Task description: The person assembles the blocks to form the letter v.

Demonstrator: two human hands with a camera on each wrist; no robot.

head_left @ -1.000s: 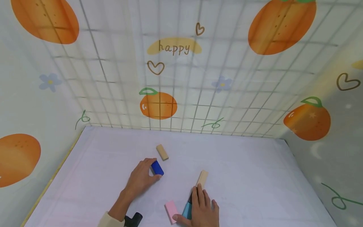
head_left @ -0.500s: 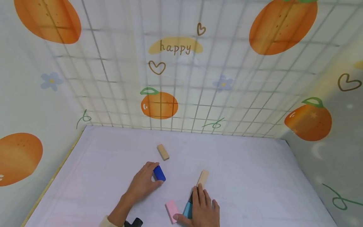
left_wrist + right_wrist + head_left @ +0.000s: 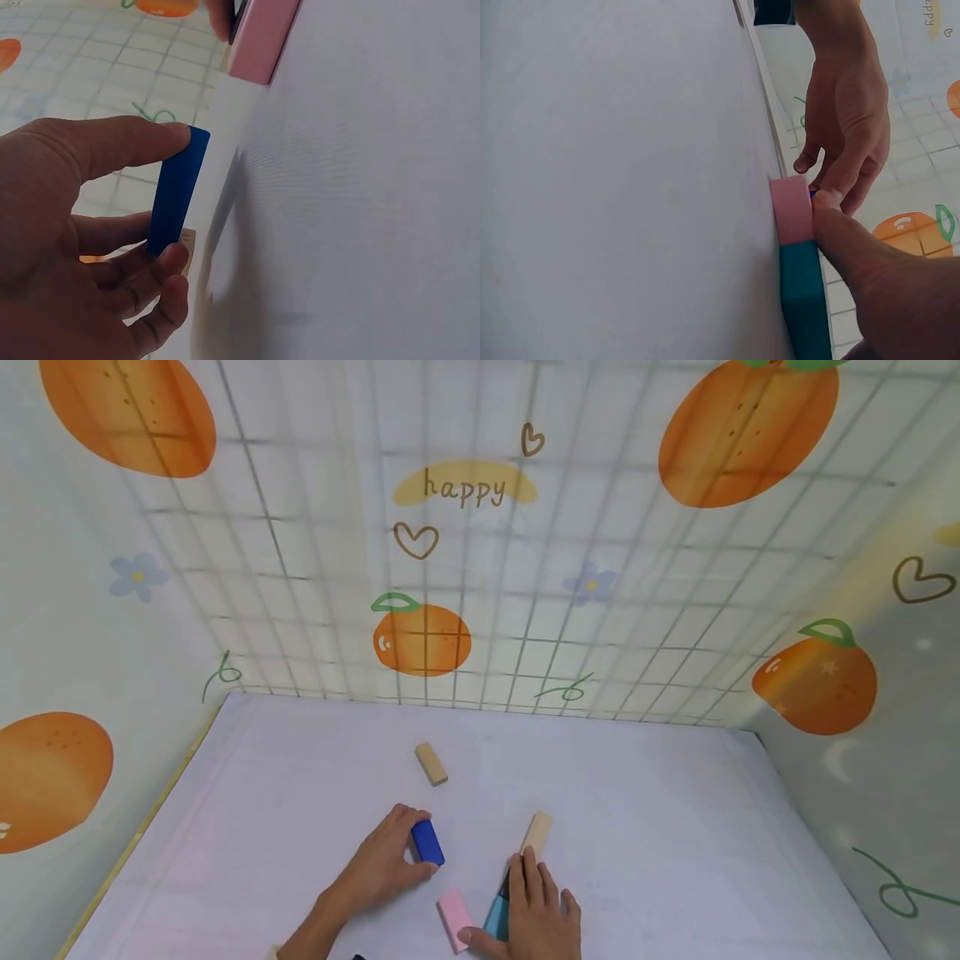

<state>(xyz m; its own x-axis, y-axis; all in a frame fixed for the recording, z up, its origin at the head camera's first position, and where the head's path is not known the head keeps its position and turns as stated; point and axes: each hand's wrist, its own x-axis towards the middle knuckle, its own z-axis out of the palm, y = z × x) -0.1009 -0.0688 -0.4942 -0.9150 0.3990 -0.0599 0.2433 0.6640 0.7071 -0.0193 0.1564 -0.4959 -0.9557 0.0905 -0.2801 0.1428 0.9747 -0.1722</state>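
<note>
My left hand pinches a blue block by its ends between thumb and fingers. The left wrist view shows that blue block held apart from the tabletop, with a shadow beside it. Fairly straight fingers of my right hand rest over a row of blocks. A teal block and a dark piece lie partly hidden there, with a plain wooden block beyond the fingertips. The right thumb touches a pink block lying left of the teal one.
Another wooden block lies farther back on the white-covered table. A patterned sheet with oranges over a wire grid stands behind the table, and similar sheets enclose both sides.
My left hand has moved the blue block nearer to me and slightly right, towards the pink block. My right hand and the other blocks have stayed in place.
</note>
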